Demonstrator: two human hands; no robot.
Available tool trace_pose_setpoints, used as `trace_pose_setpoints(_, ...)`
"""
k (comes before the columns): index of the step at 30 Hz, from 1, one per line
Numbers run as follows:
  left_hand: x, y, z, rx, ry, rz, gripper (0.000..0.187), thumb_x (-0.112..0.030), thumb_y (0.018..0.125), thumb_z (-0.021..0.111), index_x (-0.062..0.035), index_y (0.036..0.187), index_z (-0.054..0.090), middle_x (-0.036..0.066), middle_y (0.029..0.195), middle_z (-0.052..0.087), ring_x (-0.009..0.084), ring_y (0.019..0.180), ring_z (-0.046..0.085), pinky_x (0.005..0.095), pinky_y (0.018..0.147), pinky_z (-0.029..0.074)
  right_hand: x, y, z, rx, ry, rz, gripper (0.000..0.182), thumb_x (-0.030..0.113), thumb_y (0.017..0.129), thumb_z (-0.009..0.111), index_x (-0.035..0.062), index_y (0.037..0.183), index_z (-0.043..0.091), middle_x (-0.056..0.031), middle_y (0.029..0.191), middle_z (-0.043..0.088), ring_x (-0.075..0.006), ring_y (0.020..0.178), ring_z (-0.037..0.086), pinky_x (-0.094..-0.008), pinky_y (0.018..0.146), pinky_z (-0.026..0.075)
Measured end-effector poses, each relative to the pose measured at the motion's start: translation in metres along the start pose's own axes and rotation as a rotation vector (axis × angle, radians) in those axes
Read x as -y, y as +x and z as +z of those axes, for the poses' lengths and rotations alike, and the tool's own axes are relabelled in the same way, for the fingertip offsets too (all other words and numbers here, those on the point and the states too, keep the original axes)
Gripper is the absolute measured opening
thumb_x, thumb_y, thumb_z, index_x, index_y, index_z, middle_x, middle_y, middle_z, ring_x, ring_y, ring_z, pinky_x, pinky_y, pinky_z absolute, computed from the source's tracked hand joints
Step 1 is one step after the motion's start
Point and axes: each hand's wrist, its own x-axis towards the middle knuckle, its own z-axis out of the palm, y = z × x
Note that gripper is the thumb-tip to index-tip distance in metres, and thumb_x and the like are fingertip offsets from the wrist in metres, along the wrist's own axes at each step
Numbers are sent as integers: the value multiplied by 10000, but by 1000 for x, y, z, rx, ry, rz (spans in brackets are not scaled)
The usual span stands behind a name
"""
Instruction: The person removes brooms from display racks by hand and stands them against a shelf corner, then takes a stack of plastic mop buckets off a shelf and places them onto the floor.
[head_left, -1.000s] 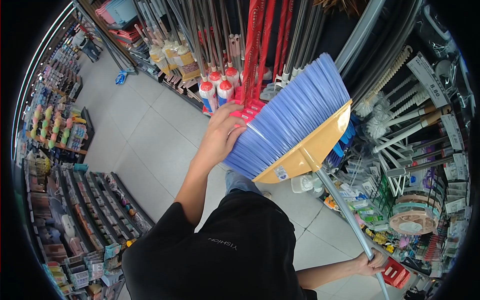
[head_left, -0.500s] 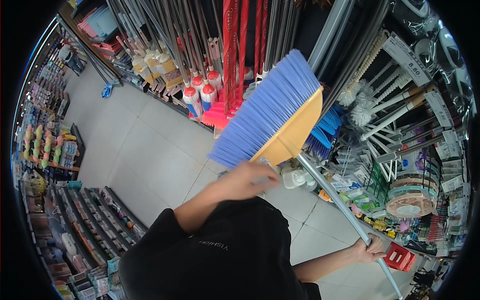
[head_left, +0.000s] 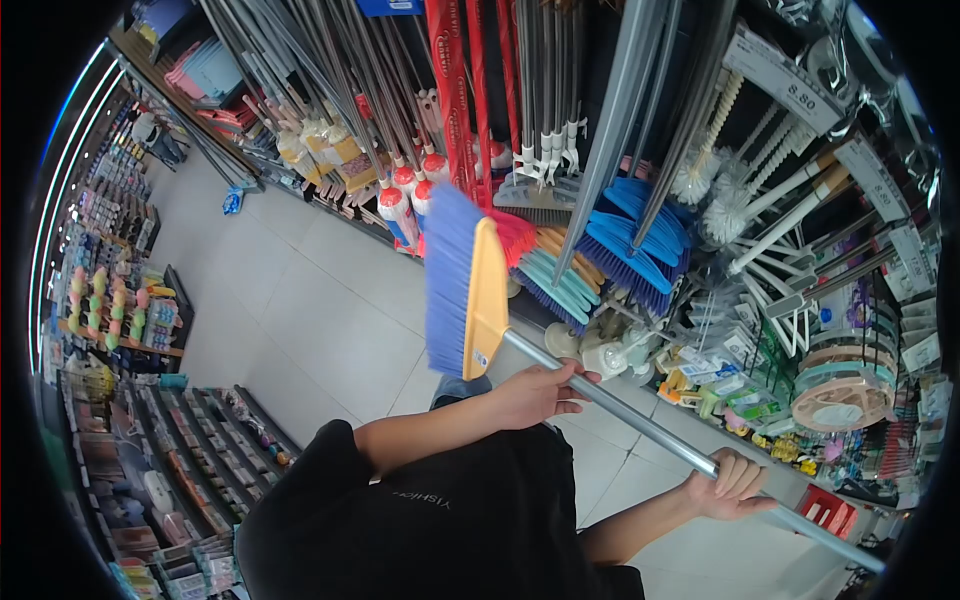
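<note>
A broom with blue bristles, a yellow head [head_left: 487, 290] and a silver metal handle [head_left: 640, 422] slants across the view, its head at upper left. My right hand [head_left: 728, 486] is wrapped round the handle at lower right. Closer to the head, my left hand [head_left: 535, 396] holds the handle loosely, its fingers partly curled round it. The bristles look smeared by motion. Behind the broom head are red and white bottle-shaped mop ends [head_left: 398, 210] and a pink-red brush [head_left: 512, 235].
More brooms with blue heads [head_left: 635, 245] and teal heads [head_left: 565, 290] stand on the display. White toilet brushes [head_left: 730, 215] hang under price tags [head_left: 785, 82] at right. Low shelves [head_left: 200, 450] lie at left beside the tiled floor [head_left: 320, 310]. A person [head_left: 157, 140] stands far back.
The broom head has swung left and turned more upright. My left hand has moved right from beside the bristles onto the handle. My right hand keeps its hold.
</note>
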Motion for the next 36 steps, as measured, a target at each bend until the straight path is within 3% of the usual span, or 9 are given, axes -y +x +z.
trace_pose_setpoints(3, 3, -16, -16, -40, -51, -4, 192, -319, 950, 500, -171, 1063, 545, 53, 1261, 525, 179, 1078, 533, 351, 874, 439, 11, 2, -2, -40, 14, -57, 465, 410, 871, 601, 123, 587, 370, 14, 440, 345, -103, 339, 319, -213, 362, 300)
trace_pose_setpoints(7, -11, -33, -48, -226, -161, 119, 95, -214, 906, 530, -147, 948, 583, 55, 1036, 643, 191, 943, 596, 341, 808, 446, 41, 7, -2, 63, 60, -76, 399, 330, 868, 603, 121, 601, 394, 23, 458, 366, -88, 366, 373, -205, 391, 354)
trace_pose_setpoints(15, -29, -89, -153, -618, -267, 308, 116, -238, 879, 568, -124, 902, 574, 21, 835, 642, 144, 675, 542, 291, 679, 438, 49, -8, 69, 182, -164, -22, 413, 306, 956, 458, 126, 599, 355, 13, 461, 334, -99, 382, 367, -212, 397, 346)
trace_pose_setpoints(23, 1, -175, -234, -531, -175, 267, 223, -285, 919, 575, -75, 993, 573, 67, 972, 643, 141, 729, 560, 290, 689, 475, -122, -76, 135, 370, -260, 365, 418, 350, 994, 381, 129, 641, 361, 17, 509, 322, -91, 394, 296, -236, 398, 263)
trace_pose_setpoints(25, 4, -205, -232, -515, -66, 283, 247, -239, 919, 572, -63, 1091, 559, 68, 1013, 643, 132, 758, 577, 287, 711, 479, -179, -104, 136, 347, -327, 343, 397, 327, 1000, 377, 147, 647, 360, 29, 510, 316, -81, 392, 279, -243, 389, 253)
trace_pose_setpoints(26, 2, -217, -232, -501, -3, 288, 273, -216, 919, 571, -57, 1140, 552, 68, 1033, 643, 128, 772, 586, 285, 721, 482, -214, -123, 127, 476, -437, 293, 392, 312, 1001, 377, 154, 643, 349, 36, 511, 314, -78, 389, 271, -239, 377, 246)
trace_pose_setpoints(29, 4, -247, -245, -444, 109, 298, 268, -201, 919, 572, -44, 1136, 567, 83, 1050, 645, 133, 794, 598, 289, 730, 492, -304, -200, 104, 295, -574, 481, 417, 288, 962, 482, 126, 597, 361, 15, 501, 298, -98, 422, 288, -266, 388, 229)
trace_pose_setpoints(32, 2, -274, -254, -486, 335, 326, 306, -213, 915, 574, -30, 1159, 560, 92, 1041, 647, 152, 806, 604, 306, 708, 502, -358, -259, 84, 292, -781, 501, 402, 233, 934, 543, 89, 588, 398, -9, 494, 372, -119, 432, 377, -329, 525, 444)
trace_pose_setpoints(36, -1, -312, -258, -532, 424, 388, 284, -191, 906, 587, -29, 1138, 580, 80, 1006, 656, 128, 790, 603, 276, 705, 505, -386, -297, 90, 364, -962, 610, 419, 237, 953, 525, 73, 578, 435, -15, 481, 398, -115, 435, 400, -318, 516, 441)
